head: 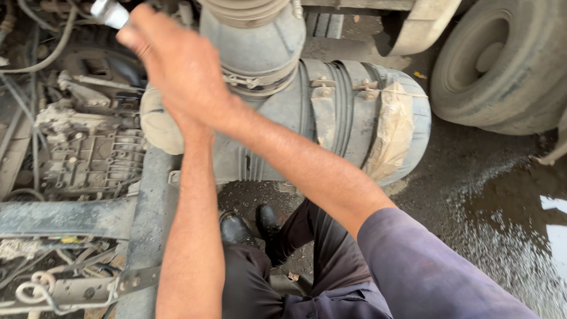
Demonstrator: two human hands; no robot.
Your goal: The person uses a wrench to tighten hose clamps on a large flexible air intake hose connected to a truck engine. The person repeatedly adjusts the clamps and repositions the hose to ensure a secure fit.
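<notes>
Gripping a shiny silver metal tool (110, 13) overhead: right hand (177, 65) wrapped closed; left hand hidden behind, state unclear, beside grey cylindrical air-filter housing (331, 118).

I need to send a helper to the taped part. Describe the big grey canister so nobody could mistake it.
Start at the truck tyre at upper right and move left. There the grey canister lies on its side below a ribbed hose, beside the frame rail. Unlike the greasy gearbox on the left, it is smooth, round, clipped with metal latches, and has tan tape around its end cap.
</notes>
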